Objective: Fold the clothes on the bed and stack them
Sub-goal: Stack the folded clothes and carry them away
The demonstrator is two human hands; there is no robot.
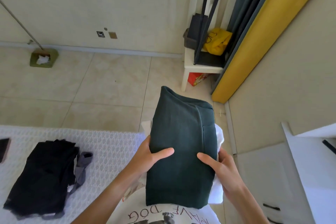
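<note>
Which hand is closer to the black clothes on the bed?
Left. The left hand grips the near side of the folded green garment, facing the black clothes; the right hand grips its far side.

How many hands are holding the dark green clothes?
2: the left hand grips the left edge of the folded dark green garment, the right hand grips its right edge, along with white cloth underneath.

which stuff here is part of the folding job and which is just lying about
Part of the job: dark green folded garment, white clothes under it, black folded pile, grey garment, bed.
Lying about: white chair, yellow bag, tissue box.
</note>
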